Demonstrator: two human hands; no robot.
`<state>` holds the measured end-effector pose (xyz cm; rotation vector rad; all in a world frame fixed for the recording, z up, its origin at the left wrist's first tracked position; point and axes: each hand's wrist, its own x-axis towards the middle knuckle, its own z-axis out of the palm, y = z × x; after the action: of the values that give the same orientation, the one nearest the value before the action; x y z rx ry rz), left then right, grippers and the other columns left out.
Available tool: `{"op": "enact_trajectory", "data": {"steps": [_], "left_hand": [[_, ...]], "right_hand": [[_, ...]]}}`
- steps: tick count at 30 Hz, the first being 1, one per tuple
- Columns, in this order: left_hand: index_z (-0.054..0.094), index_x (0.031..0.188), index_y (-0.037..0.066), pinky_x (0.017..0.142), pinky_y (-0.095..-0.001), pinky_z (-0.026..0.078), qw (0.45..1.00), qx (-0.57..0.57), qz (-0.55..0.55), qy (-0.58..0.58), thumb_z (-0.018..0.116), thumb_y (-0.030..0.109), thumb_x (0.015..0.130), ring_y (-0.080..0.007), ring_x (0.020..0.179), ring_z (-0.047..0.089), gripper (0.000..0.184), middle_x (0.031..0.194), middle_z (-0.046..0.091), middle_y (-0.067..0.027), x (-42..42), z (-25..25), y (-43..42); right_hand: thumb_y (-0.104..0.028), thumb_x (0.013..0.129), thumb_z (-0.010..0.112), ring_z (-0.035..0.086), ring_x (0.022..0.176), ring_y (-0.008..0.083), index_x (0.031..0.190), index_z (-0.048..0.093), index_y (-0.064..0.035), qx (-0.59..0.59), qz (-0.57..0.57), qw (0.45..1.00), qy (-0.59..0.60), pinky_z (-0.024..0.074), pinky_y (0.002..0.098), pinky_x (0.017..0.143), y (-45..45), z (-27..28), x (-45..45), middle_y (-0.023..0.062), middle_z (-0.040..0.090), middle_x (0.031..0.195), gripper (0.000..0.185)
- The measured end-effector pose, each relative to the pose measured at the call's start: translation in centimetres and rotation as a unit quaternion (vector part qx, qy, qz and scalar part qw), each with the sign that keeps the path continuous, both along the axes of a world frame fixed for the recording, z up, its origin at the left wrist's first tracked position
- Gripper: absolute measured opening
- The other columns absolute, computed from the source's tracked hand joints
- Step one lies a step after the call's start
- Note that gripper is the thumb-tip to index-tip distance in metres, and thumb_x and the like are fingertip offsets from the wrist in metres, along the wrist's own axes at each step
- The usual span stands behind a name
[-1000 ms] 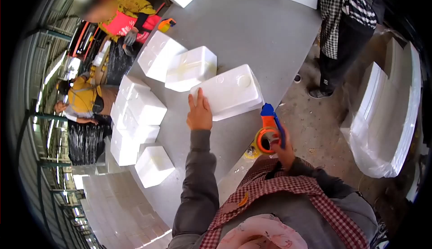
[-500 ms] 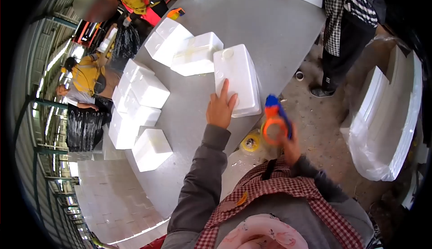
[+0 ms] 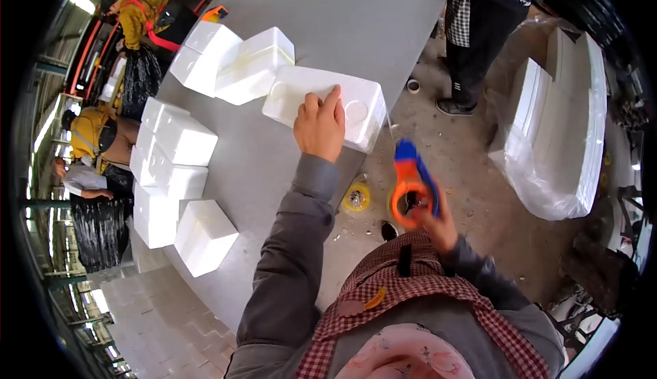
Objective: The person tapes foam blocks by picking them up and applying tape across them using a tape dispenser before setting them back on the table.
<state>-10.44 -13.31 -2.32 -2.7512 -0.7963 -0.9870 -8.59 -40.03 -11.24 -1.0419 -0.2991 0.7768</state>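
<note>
While the box [image 3: 306, 83] sits under your left hand [image 3: 319, 129], your right hand [image 3: 436, 223] grips the tape gun [image 3: 406, 168].
At the table [image 3: 342, 19] edge, the box lies longways left to right, right end closer to you. Your left fingers, partly bent, touch its top without gripping. The gun is apart, beyond that end.

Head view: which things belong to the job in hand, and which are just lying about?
Likely the job:
white box, under the left hand
tape dispenser, in the right hand

Apparently just lying about:
yellow roll
white ring, on the floor
wrapped panels
</note>
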Motion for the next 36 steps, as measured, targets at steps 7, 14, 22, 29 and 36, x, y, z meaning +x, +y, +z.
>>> {"op": "enact_trajectory", "data": {"steps": [7, 14, 22, 29, 36], "left_hand": [[0.063, 0.103, 0.019, 0.058, -0.0350, 0.045, 0.999, 0.027, 0.031, 0.008, 0.057, 0.019, 0.081, -0.0239, 0.070, 0.051, 0.023, 0.082, 0.048, -0.0061, 0.0, -0.4, 0.3], [0.051, 0.108, 0.007, 0.075, -0.0264, 0.043, 0.663, -0.717, -0.045, -0.209, 0.042, 0.029, 0.094, -0.0118, 0.082, 0.052, 0.028, 0.099, 0.055, -0.0023, -9.7, 4.9, -2.5], [0.054, 0.094, 0.006, 0.070, -0.0223, 0.041, 0.366, -0.866, -0.145, -0.308, 0.048, 0.022, 0.092, -0.0055, 0.081, 0.050, 0.017, 0.088, 0.054, 0.0012, -4.8, 8.0, -6.9], [0.059, 0.083, 0.001, 0.065, -0.0239, 0.042, 0.759, -0.555, -0.117, -0.319, 0.051, 0.012, 0.085, -0.0104, 0.071, 0.054, 0.014, 0.073, 0.057, -0.0004, -6.7, 6.5, 7.7], [0.061, 0.100, 0.001, 0.067, -0.0262, 0.045, 0.866, -0.499, -0.011, -0.028, 0.062, 0.024, 0.078, -0.0164, 0.070, 0.058, 0.032, 0.078, 0.063, -0.0091, -5.7, -9.5, 24.5]], "right_hand": [[-0.014, 0.074, 0.062, 0.059, 0.072, 0.0266, 0.123, 0.049, -0.0117, -0.002, 0.281, 0.840, -0.463, 0.0473, 0.0319, 0.069, 11.1, 2.1, 3.7, 0.0202, 0.056, 0.098, 0.051], [-0.009, 0.053, 0.075, 0.055, 0.079, 0.0342, 0.109, 0.060, -0.0191, -0.041, 0.004, 0.781, -0.623, 0.0478, 0.0373, 0.064, 2.1, 6.8, 5.2, 0.0190, 0.051, 0.098, 0.059], [-0.012, 0.055, 0.075, 0.055, 0.081, 0.0326, 0.109, 0.058, -0.0218, 0.028, 0.038, 0.697, -0.716, 0.0466, 0.0356, 0.063, 5.3, 9.6, 10.4, 0.0170, 0.050, 0.100, 0.057], [0.002, 0.055, 0.069, 0.056, 0.085, 0.0339, 0.117, 0.055, -0.0195, -0.081, 0.127, 0.703, -0.695, 0.0498, 0.0372, 0.068, 12.3, 19.9, 9.8, 0.0177, 0.049, 0.103, 0.067], [-0.007, 0.063, 0.066, 0.056, 0.074, 0.0332, 0.119, 0.052, -0.0177, -0.184, 0.187, 0.619, -0.740, 0.0493, 0.0381, 0.063, 20.9, 20.4, 9.5, 0.0165, 0.047, 0.093, 0.059]]}}
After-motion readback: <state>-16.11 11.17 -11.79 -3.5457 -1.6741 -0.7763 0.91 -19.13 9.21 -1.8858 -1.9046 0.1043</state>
